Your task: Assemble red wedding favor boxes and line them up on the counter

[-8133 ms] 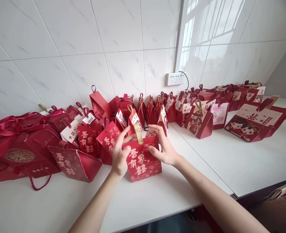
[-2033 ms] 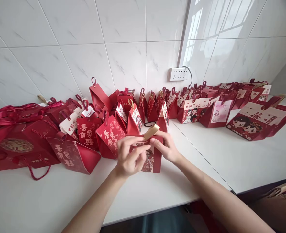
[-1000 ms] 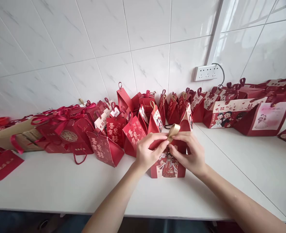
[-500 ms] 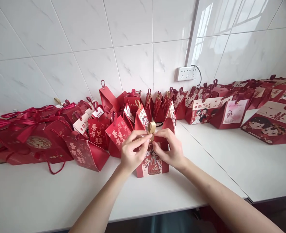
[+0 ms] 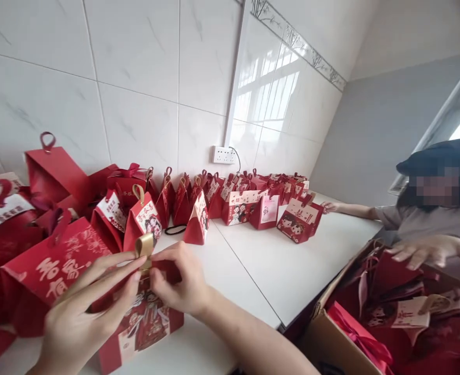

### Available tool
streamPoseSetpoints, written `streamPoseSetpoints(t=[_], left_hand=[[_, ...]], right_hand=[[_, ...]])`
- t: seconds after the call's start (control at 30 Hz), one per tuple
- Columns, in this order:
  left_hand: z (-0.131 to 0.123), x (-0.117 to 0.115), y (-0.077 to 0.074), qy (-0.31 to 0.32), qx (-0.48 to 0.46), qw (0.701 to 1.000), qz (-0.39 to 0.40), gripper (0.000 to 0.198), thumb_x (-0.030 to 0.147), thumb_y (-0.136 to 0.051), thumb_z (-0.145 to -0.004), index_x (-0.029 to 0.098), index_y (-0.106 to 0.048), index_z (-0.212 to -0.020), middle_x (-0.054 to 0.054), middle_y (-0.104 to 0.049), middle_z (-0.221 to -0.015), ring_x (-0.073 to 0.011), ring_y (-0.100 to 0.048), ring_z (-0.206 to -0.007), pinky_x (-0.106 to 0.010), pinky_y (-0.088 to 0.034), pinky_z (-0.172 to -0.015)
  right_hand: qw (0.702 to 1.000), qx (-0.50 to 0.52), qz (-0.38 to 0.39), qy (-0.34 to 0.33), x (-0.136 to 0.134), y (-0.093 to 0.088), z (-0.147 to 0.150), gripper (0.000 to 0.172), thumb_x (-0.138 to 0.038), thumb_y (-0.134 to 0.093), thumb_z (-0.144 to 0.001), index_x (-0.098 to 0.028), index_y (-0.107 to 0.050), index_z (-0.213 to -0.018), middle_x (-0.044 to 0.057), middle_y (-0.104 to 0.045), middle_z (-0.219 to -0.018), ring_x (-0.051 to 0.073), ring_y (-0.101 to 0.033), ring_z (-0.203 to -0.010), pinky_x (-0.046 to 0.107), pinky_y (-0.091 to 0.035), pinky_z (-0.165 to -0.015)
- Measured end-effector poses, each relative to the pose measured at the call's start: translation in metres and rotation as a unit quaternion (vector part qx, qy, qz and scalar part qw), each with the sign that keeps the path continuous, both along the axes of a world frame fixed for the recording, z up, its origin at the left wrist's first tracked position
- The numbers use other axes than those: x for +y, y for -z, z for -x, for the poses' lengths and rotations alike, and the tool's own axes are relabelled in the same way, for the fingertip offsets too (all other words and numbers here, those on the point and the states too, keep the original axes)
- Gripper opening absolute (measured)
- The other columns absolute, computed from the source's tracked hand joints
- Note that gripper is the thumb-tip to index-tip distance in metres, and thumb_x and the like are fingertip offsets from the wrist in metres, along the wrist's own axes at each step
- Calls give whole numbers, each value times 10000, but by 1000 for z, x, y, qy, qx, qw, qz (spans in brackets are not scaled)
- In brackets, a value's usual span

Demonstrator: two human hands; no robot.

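Note:
A red paper gift box (image 5: 152, 323) with a printed couple on its front stands on the white table before me. From its top rises a gold ribbon loop (image 5: 145, 245). The fingers of my left hand (image 5: 84, 304) are closed on the loop's left side. On the other side, my right hand (image 5: 183, 284) pinches at the loop's base with thumb and fingers. Both hands partly cover the top of the box. Close behind stands another red gift box (image 5: 147, 219) with a gold loop, and a larger red box (image 5: 58, 260) is at the left.
Many red gift boxes line the tiled wall, below a white power strip (image 5: 224, 154). At the right, a cardboard carton (image 5: 333, 338) holds several red boxes. A co-worker's hand (image 5: 421, 250) is over the carton; their other hand (image 5: 331, 207) is near a box on the table (image 5: 298, 221).
The view has swung to the right and closer, bringing in the co-worker and the carton. My two hands stay at the gold ribbon loop of the same box.

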State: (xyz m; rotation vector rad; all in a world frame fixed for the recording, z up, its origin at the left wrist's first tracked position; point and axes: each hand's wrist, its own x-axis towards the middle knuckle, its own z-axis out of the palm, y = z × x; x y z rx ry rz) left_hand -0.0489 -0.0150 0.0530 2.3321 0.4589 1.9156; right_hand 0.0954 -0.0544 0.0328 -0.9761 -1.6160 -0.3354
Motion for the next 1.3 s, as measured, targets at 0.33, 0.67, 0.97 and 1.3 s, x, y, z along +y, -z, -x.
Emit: streamPoseSetpoints(t=[0.33,0.67,0.97,1.3], left_hand=[[3,0,-3,9,23,996,-85,355,170,-668,-798,300,-673,-1128,8,-696,-947,-136,-678,-789,-232,-583,-728],[4,-9,-3,22,37,999,-18,256,112,-610,-825,220,-700,-1040,-29,-676,-940,-120,-678,-788,-201,-582,-664],[3,-9,-5,28,35,999,-6,234,116,-623,-825,218,-707,-1018,-23,-687,-923,-119,-676,-815,-219,-591,-733],[3,-12,-6,30,28,998,42,200,131,-612,-832,216,-721,-976,-16,-683,-898,-98,-664,-748,-176,-554,-602]], right_hand=[[999,21,-12,-42,-11,-4,0,95,-210,-513,-920,-211,-529,-1013,46,-622,-843,165,-593,-739,298,-507,-651],[996,37,-40,-73,-18,-10,0,164,-126,-523,-891,-215,-566,-1021,32,-593,-810,157,-568,-707,290,-501,-609],[996,38,-34,-67,-18,-11,0,143,-134,-520,-894,-216,-569,-1000,29,-597,-799,156,-572,-701,292,-499,-602],[996,46,-40,-70,-18,-12,1,108,-148,-546,-887,-211,-569,-972,18,-583,-773,147,-553,-677,277,-476,-576]])
